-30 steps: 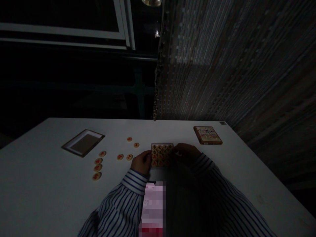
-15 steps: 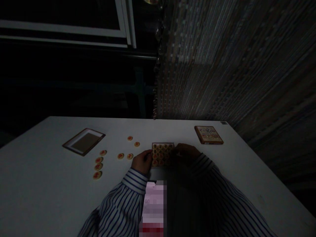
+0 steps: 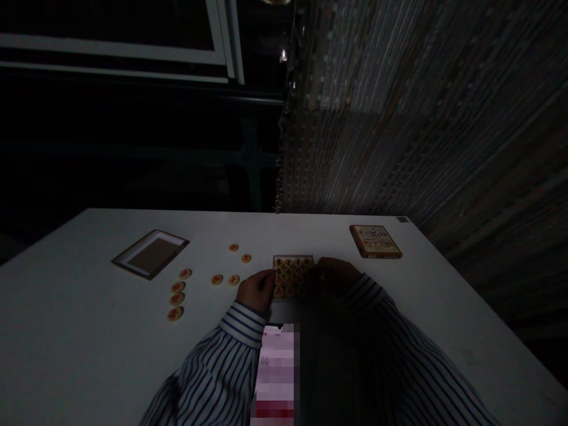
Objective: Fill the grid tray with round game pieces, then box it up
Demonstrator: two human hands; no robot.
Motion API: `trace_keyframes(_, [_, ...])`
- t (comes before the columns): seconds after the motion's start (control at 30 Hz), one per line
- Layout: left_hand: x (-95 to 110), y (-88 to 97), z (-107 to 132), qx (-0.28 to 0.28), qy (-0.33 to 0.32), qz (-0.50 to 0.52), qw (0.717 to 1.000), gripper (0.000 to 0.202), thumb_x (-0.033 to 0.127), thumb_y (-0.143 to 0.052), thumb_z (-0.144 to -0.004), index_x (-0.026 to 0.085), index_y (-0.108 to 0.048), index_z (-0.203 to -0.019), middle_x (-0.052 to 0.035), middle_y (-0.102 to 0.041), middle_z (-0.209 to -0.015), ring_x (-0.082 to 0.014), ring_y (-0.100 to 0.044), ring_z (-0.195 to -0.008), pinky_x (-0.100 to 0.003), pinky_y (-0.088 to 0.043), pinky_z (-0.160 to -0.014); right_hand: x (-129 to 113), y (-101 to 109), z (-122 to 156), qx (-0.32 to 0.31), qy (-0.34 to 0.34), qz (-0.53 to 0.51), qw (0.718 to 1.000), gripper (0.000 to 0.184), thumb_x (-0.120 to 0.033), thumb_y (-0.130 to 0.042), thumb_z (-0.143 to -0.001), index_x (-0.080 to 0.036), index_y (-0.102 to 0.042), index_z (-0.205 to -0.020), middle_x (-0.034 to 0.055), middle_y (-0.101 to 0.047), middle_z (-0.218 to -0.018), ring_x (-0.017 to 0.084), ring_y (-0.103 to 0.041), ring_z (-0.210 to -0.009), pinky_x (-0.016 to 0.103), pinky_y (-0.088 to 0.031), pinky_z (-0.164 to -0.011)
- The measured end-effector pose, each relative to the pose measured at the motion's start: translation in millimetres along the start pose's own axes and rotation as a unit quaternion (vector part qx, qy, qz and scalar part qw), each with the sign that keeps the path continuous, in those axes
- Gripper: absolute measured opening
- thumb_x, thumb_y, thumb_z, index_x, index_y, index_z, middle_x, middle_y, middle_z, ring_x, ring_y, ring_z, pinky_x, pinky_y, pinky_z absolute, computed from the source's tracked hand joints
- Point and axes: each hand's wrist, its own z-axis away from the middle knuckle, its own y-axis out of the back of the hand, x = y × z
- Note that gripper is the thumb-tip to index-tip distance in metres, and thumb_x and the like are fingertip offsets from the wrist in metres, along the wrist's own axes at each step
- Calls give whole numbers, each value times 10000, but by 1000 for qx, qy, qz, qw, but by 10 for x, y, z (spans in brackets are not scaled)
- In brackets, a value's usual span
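Observation:
A small box (image 3: 293,257) lies in front of me, filled with rows of round Chinese chess pieces (image 3: 290,280) marked in black and red. My left hand (image 3: 255,291) pinches its left edge, fingers curled and thumb toward the pieces. On the opposite side my right hand (image 3: 338,274) is closed at the right edge, covering part of the right-hand column; deep shadow hides its fingertips. Left of the box, several loose red-marked pieces (image 3: 175,313) lie flat on the table, the nearest ones in a curved line, with others such as one piece (image 3: 234,280) close to my left hand.
An open shallow box part (image 3: 128,264) with a pale inner wall lies at the back left of the white table (image 3: 89,355). A printed box (image 3: 377,241) lies at the back right. A lit phone (image 3: 274,355) is below my hands. A bead curtain (image 3: 355,148) hangs behind.
Both hands stay at the sides of the box and the pieces keep their places. Only a very slight shift of the view shows.

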Motion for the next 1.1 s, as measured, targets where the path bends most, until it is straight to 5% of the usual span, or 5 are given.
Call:
trace_keyframes(0.6, [-21, -17, 0, 6, 4, 0, 1000, 263, 293, -449, -717, 199, -630, -883, -25, -661, -842, -158, -591, -803, -270, -453, -726, -43, 77, 14, -60, -20, 29, 998, 219, -301, -436, -740, -250, -600, -877, 32, -562, -848, 148, -527, -753, 213, -345, -560])
trace_keyframes(1.1, [-16, 0, 5, 2, -11, -5, 1000, 272, 302, -443, -720, 189, -627, -884, -33, -659, -851, -163, -591, -808, -281, -457, -732, -57, 82, 19, -25, -5, 39, 999, 233, -351, -427, -750, -249, -605, -860, 33, -564, -801, 133, -526, -710, 203, -352, -560])
